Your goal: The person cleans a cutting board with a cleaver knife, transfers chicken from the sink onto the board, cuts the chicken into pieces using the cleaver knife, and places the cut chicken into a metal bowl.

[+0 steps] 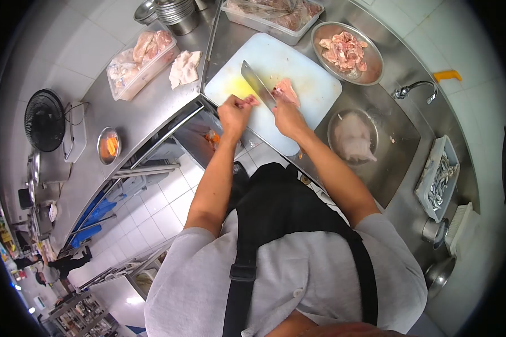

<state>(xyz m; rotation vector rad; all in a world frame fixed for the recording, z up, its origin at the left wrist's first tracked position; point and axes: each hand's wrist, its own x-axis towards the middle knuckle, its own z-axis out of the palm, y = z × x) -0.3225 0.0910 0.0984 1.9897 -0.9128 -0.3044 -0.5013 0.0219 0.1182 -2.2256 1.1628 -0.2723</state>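
On the white cutting board (pixel 309 73) my right hand (pixel 289 118) is closed round the handle of a cleaver (pixel 257 82), its broad blade pointing away and to the left. A piece of raw chicken (pixel 287 91) lies on the board just right of the blade. My left hand (pixel 234 115) is closed at the board's left front edge, with a small piece of raw meat (pixel 249 101) pinched at its fingertips, left of the blade. A yellowish patch colours the board near the blade.
A steel bowl of cut meat (pixel 346 51) stands behind the board. To the right, a sink (pixel 396 151) holds a bowl with pale meat (pixel 353 137). Plastic tubs of meat (pixel 140 62) and a steel bowl with orange pieces (pixel 110 146) are at left. A person (pixel 53 269) stands far left.
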